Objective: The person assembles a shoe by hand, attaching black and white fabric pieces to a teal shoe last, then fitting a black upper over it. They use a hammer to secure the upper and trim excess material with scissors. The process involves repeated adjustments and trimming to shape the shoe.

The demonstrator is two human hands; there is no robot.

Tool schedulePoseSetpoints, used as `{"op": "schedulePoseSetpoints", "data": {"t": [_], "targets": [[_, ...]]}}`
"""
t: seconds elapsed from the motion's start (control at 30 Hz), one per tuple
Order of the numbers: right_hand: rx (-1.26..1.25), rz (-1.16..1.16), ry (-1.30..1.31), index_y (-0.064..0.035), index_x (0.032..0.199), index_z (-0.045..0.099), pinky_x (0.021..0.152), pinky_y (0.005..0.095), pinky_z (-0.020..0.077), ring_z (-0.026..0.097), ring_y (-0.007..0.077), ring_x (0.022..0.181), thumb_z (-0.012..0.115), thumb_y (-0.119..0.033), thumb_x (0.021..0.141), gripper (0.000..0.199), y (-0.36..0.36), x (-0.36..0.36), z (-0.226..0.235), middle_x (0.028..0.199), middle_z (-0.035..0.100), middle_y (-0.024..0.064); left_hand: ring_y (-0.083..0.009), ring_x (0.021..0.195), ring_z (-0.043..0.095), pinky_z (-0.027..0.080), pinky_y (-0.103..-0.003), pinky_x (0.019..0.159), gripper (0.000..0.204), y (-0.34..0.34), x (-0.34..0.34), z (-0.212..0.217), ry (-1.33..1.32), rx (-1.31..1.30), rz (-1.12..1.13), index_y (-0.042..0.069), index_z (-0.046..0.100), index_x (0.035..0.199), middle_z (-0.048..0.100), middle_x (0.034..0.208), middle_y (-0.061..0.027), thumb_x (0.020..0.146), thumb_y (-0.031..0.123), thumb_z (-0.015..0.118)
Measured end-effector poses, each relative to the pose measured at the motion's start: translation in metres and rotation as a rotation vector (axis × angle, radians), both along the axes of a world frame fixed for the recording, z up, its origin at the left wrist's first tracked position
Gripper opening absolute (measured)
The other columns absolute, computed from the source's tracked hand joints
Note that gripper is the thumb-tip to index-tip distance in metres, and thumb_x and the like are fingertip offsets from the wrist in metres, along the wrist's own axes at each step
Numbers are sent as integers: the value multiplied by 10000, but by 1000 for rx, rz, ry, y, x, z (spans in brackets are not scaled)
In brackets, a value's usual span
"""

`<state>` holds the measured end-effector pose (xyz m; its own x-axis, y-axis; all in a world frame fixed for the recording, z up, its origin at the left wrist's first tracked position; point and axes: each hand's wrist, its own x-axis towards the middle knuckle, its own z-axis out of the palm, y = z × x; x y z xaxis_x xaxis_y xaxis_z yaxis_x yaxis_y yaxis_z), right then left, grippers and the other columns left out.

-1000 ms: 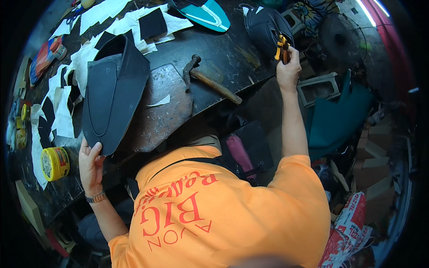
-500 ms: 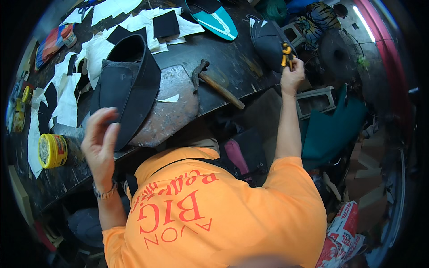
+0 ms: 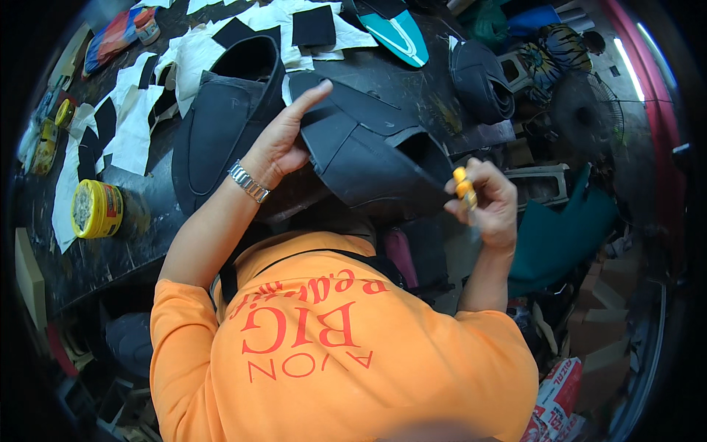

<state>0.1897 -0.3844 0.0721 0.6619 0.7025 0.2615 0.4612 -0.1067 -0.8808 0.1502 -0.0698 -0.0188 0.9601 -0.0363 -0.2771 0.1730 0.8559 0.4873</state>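
A black shoe upper (image 3: 361, 158) is held up over the near table edge, its ankle opening toward the right. My left hand (image 3: 283, 144) grips its left end, thumb on top and the other fingers partly hidden beneath. Close to the opening's right edge, my right hand (image 3: 490, 202) is closed round a small hand tool (image 3: 464, 184) with yellow-and-black handles, like snips or pliers. Motion blur and the fingers hide the tool's jaws. Another black shoe upper (image 3: 213, 140) stands on the table just left of the held one.
White sheets with black patches (image 3: 140, 132) cover the table's left and back. A yellow tub (image 3: 96, 210) sits near the left front edge. Teal shoe pieces (image 3: 398, 37) lie at the back, and a black rolled upper (image 3: 482, 81) at the right. A fan (image 3: 582, 110) stands beyond.
My left hand, empty before, now grips a shoe upper, which covers the spot where the hammer and plate showed. My right hand has come nearer and down with the tool. The view has shifted.
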Motion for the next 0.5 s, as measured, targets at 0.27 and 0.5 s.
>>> {"op": "schedulePoseSetpoints", "data": {"t": [0.27,0.5], "targets": [[330,-59,376,-29,1135,597,804,240,515,655,155,854,779,-143,844,361,7,24,-46,1030,690,133,-187,989,680,538,-324,903,437,19,-26,12,-150,550,-159,-28,601,1233,690,1127,-118,851,114,758],[793,-125,1206,-46,1394,449,1020,398,470,598,232,1140,720,-209,902,585,58,75,-106,1273,601,99,-151,1020,660,510,-313,936,514,42,-28,40,-284,633,-294,10,590,1274,690,1146,-80,802,80,781]]}}
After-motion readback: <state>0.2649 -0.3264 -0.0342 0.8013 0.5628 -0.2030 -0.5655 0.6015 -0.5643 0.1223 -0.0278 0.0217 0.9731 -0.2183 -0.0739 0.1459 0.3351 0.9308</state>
